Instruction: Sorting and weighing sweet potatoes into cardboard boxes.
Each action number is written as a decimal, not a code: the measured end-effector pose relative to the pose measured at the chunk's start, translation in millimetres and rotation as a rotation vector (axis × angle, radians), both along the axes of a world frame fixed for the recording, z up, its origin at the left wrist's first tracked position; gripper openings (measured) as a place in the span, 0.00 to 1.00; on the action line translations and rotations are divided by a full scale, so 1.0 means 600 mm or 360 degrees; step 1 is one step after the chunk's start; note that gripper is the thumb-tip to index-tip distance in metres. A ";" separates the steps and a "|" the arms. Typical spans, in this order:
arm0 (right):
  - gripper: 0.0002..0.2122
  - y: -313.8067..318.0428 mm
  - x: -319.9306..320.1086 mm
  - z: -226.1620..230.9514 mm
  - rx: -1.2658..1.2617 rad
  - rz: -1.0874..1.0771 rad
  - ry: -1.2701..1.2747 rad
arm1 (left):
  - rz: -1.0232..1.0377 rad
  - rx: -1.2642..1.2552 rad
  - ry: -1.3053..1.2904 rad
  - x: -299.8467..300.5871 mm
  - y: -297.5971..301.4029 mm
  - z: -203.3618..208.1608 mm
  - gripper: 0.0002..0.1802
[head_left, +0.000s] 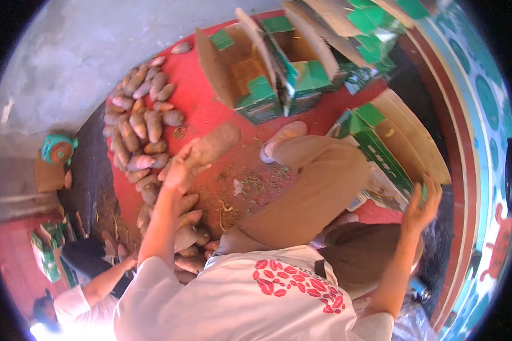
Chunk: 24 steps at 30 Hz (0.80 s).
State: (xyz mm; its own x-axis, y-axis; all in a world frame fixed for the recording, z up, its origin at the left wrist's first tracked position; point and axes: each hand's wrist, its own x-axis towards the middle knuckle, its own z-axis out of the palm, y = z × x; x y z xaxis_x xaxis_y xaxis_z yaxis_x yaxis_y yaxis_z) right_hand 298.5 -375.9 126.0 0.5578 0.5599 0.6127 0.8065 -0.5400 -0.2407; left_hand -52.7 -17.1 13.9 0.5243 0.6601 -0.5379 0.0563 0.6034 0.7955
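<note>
My left hand (181, 170) is closed around one end of a large brown sweet potato (219, 142), holding it above the red mat, slightly blurred. To the left lies a long heap of similar sweet potatoes (132, 131), some with pinkish ends, running back along my left side. At the right, my right hand (424, 206) is at the near corner of a green cardboard box (381, 156) with its flaps up. A bit of green shows between its thumb and fingers, which seem to pinch the box's edge.
Two open cardboard boxes (260, 91) stand at the far side, with more boxes (375, 34) beyond to the right. The red mat (196, 74) carries dirt and plant scraps. A green round machine (58, 150) is at the left. Another person (88, 295) works at lower left.
</note>
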 end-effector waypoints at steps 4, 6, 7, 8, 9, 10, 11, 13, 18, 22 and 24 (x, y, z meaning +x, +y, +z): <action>0.15 0.067 -0.034 0.056 -0.0006 0.0360 0.0205 | -0.0327 0.0286 -0.0476 0.124 -0.026 0.147 0.28; 0.22 0.100 -0.047 0.088 0.0037 0.0611 0.0228 | -0.0672 0.0354 -0.0674 0.183 -0.061 0.215 0.29; 0.22 0.112 -0.057 0.100 0.0038 0.0603 0.0220 | -0.0680 0.0355 -0.0682 0.206 -0.079 0.229 0.29; 0.26 0.122 -0.065 0.109 -0.0006 0.0692 0.0203 | -0.0855 0.0493 -0.0711 0.232 -0.096 0.237 0.31; 0.30 0.126 -0.067 0.114 -0.0050 0.0784 0.0189 | -0.1025 0.0631 -0.0736 0.254 -0.114 0.243 0.34; 0.30 0.124 -0.067 0.115 -0.0053 0.0789 0.0182 | -0.1018 0.0634 -0.0742 0.271 -0.132 0.249 0.34; 0.32 0.116 -0.069 0.116 -0.0039 0.0754 0.0277 | -0.1153 0.0513 -0.0859 0.286 -0.152 0.253 0.33; 0.35 0.103 -0.067 0.114 -0.0029 0.0723 0.0377 | -0.1280 0.0385 -0.0971 0.297 -0.166 0.252 0.32; 0.32 0.065 -0.020 0.106 0.0158 0.0360 0.0328 | -0.1021 0.0543 -0.0861 0.291 -0.121 0.220 0.26; 0.28 0.007 0.053 0.069 -0.0009 -0.0236 0.0271 | -0.0505 0.0747 -0.0151 0.230 -0.021 0.119 0.18; 0.27 -0.004 0.076 0.032 -0.0254 -0.0421 0.0311 | -0.0302 0.0761 0.0154 0.165 0.033 0.036 0.16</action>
State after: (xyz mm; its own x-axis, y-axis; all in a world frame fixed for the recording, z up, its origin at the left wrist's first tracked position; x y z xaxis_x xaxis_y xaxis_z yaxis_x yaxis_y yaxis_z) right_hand 343.9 -378.4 145.3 0.7939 0.4606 0.3969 0.5811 -0.7668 -0.2725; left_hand 46.5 2.6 35.3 0.6213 0.7421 -0.2514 0.2162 0.1460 0.9654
